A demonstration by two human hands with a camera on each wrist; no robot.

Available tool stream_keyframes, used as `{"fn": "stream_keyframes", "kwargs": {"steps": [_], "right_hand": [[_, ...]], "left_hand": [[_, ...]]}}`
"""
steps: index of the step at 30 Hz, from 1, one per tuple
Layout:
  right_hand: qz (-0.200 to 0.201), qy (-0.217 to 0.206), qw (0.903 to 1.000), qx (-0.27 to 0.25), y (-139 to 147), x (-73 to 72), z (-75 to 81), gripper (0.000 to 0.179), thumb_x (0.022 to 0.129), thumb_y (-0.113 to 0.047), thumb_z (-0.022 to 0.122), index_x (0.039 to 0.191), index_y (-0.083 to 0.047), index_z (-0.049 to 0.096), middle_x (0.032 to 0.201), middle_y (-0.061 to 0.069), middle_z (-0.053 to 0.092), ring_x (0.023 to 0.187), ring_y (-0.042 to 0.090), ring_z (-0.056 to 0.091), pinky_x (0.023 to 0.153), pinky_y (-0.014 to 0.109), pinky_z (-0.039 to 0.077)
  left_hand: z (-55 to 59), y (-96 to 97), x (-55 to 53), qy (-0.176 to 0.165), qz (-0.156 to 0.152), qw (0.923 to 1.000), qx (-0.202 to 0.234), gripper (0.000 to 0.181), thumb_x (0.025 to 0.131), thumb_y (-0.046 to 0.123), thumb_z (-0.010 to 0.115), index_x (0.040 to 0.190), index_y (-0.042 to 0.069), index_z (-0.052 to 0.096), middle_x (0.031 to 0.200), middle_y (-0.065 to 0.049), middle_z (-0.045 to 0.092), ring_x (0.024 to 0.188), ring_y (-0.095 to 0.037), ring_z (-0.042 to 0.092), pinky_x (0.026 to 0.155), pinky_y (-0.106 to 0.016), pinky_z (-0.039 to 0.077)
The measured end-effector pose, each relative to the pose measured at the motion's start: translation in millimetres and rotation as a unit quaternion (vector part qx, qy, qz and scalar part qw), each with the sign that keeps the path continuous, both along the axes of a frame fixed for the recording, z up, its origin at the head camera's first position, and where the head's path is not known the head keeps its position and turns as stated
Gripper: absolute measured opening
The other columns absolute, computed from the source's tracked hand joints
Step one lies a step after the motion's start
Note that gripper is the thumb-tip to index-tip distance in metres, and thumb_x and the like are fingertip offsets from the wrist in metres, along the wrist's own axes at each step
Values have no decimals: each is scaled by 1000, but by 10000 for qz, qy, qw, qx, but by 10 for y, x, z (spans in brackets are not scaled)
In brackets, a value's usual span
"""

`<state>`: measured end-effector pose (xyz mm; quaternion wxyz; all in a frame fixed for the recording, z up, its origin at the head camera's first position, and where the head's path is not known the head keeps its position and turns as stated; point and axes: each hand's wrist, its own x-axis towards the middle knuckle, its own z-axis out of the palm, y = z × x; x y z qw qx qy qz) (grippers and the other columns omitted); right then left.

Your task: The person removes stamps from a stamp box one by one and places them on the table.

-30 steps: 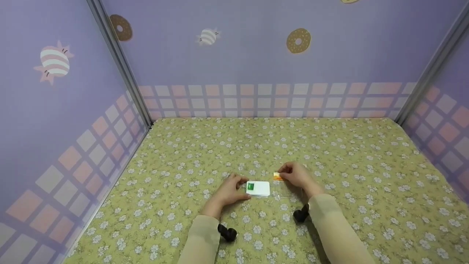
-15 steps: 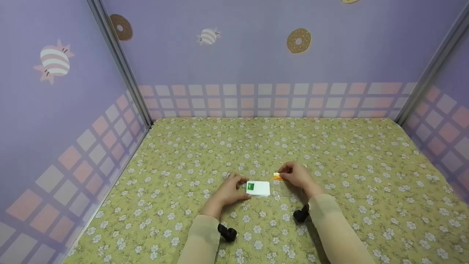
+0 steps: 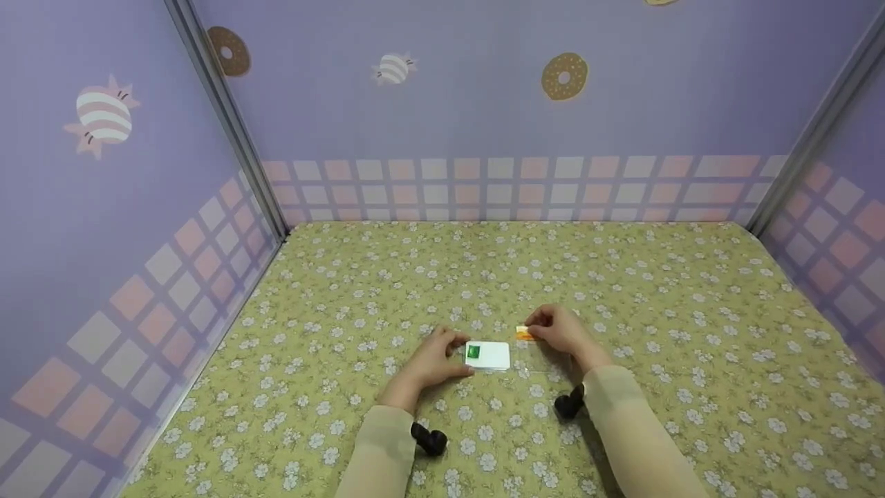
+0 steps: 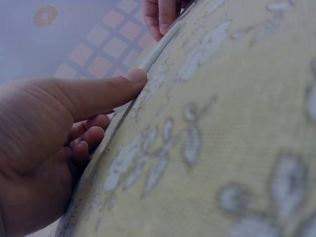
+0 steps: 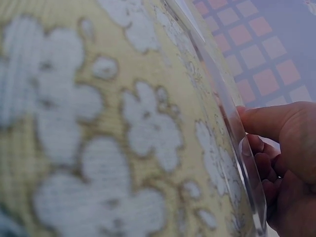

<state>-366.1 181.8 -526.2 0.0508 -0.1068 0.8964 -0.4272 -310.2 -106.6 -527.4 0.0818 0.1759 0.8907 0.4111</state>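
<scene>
A small stack of white cards (image 3: 492, 355), its top card bearing a green picture at the left, lies on the flowered cloth. My left hand (image 3: 430, 361) holds its left end between thumb and fingers; in the left wrist view the thumb (image 4: 111, 91) presses the near edge. Just to the right, my right hand (image 3: 565, 335) pinches a small orange and yellow piece (image 3: 523, 333), mostly hidden by the fingers. Under that hand lies a clear plastic case (image 3: 546, 364), faint in the head view; its transparent wall (image 5: 251, 180) shows in the right wrist view.
A green floral tablecloth (image 3: 387, 277) covers the table. Purple walls (image 3: 470, 111) with pink and white squares enclose it at the back and both sides. Black wrist devices (image 3: 430, 440) sit at both cuffs.
</scene>
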Motion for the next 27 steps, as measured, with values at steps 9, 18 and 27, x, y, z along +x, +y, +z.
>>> {"fn": "stream_keyframes", "kwargs": {"steps": [9, 18, 27], "right_hand": [[-52, -159, 9999, -18, 17, -4, 6, 13, 99, -12, 66, 106, -5, 74, 96, 11, 69, 79, 15, 60, 69, 28, 49], [-131, -132, 9998, 53, 16, -5, 17, 12, 99, -13, 67, 106, -6, 74, 99, 11, 70, 84, 17, 61, 72, 28, 49], [-148, -24, 9999, 22, 30, -7, 6, 11, 99, -11, 66, 105, -5, 74, 98, 12, 70, 82, 17, 60, 72, 28, 48]], "left_hand": [[-2, 1, -2, 0, -6, 10000, 4, 58, 86, 22, 85, 137, 7, 62, 121, -9, 53, 101, -20, 45, 89, -41, 42], [6, -14, 4, 21, -73, 10000, -46, 59, 88, 24, 84, 139, 6, 60, 122, -10, 53, 101, -20, 45, 90, -41, 43], [21, -5, 10, -35, -49, 10000, -4, 58, 88, 23, 83, 139, 6, 60, 124, -11, 53, 102, -21, 46, 92, -43, 43]]}}
